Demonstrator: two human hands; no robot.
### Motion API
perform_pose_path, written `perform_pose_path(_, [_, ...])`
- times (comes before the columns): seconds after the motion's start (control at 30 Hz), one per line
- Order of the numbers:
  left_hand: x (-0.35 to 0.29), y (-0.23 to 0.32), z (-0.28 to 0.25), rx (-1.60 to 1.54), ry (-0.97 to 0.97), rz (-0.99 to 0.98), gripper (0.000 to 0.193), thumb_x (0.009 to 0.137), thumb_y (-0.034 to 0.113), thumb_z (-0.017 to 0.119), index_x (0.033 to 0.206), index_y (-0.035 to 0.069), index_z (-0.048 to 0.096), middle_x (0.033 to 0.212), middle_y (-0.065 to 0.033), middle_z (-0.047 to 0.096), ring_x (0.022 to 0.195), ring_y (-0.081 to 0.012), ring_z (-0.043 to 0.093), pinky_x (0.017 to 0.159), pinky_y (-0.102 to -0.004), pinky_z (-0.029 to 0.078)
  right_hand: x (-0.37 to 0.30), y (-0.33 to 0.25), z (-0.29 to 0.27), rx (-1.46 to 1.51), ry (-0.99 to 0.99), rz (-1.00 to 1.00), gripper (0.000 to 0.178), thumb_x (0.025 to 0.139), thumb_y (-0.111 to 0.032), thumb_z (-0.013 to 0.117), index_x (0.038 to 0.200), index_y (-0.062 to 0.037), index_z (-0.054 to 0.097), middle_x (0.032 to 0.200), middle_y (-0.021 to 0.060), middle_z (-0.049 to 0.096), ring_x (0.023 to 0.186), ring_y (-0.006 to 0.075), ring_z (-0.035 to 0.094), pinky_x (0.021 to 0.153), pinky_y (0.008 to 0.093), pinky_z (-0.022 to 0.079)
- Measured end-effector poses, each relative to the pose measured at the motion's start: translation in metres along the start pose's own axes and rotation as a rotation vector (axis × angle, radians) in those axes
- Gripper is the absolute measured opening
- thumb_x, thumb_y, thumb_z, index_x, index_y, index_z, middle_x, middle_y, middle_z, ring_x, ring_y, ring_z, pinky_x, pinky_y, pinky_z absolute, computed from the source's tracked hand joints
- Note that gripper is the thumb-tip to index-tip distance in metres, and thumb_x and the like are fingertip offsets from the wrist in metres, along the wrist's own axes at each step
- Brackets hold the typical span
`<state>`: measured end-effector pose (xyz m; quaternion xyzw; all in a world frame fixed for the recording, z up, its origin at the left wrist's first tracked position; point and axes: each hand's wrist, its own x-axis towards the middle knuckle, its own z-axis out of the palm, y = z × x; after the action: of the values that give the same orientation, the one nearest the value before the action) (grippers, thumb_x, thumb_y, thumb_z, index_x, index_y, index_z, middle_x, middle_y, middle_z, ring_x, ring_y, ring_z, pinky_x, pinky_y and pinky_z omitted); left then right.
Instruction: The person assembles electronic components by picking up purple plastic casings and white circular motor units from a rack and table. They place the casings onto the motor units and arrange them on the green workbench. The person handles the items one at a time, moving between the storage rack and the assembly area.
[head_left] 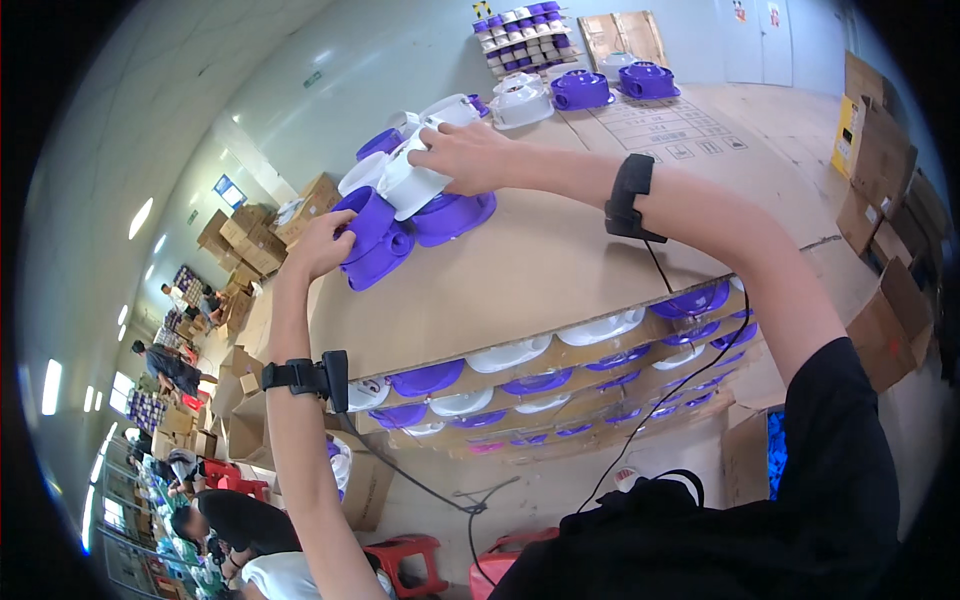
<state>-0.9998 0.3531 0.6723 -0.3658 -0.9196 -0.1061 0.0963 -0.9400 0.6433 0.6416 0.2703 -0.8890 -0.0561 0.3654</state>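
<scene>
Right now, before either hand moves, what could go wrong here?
The white housing under the right hand looks tilted, so it might slip. The purple housing in the left hand sits close by and could knock it. The black cable hanging before the stacked layers might snag.

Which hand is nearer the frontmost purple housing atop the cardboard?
The left hand, gripping that purple housing at its left; the right hand is farther off, on a white housing.
</scene>
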Motion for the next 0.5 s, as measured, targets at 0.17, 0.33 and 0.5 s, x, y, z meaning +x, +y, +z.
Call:
perform_pose_path(0.17, [-0.004, 0.018, 0.005, -0.036, -0.017, -0.063, 0.035, 0.078, 0.025, 0.064, 0.101, -0.001, 0.067, 0.089, -0.0176, 0.069, 0.079, -0.0267, 0.066, 0.073, -0.0366, 0.051, -0.01, 0.001, -0.008, 0.043, -0.08, 0.094, 0.054, 0.072, -0.02, 0.077, 0.118, -0.0103, 0.05, 0.112, 0.0141, 0.055, 0.096, 0.0339, 0.064, 0.071, 0.0457, 0.053])
perform_pose_path(0.33, [-0.001, 0.019, 0.012, 0.03, -0.033, -0.115, 0.034, 0.071, 0.027, 0.074, 0.09, -0.001, 0.07, 0.076, -0.0147, 0.068, 0.072, -0.025, 0.067, 0.069, -0.0377, 0.051, -0.029, 0.012, -0.028, 0.144, -0.045, 0.208, 0.06, 0.071, -0.024, 0.077, 0.122, -0.0075, 0.049, 0.11, 0.017, 0.057, 0.095, 0.0362, 0.064, 0.074, 0.0479, 0.051])
perform_pose_path(0.5, [-0.001, 0.007, 0.01, -0.015, -0.054, -0.115, 0.035, 0.068, 0.025, 0.076, 0.09, -0.001, 0.07, 0.079, -0.0165, 0.069, 0.072, -0.0265, 0.067, 0.069, -0.0382, 0.052, -0.053, 0.03, -0.05, 0.071, -0.088, 0.285, 0.054, 0.073, -0.03, 0.078, 0.113, -0.0061, 0.051, 0.106, 0.015, 0.06, 0.089, 0.0348, 0.065, 0.073, 0.0476, 0.05])
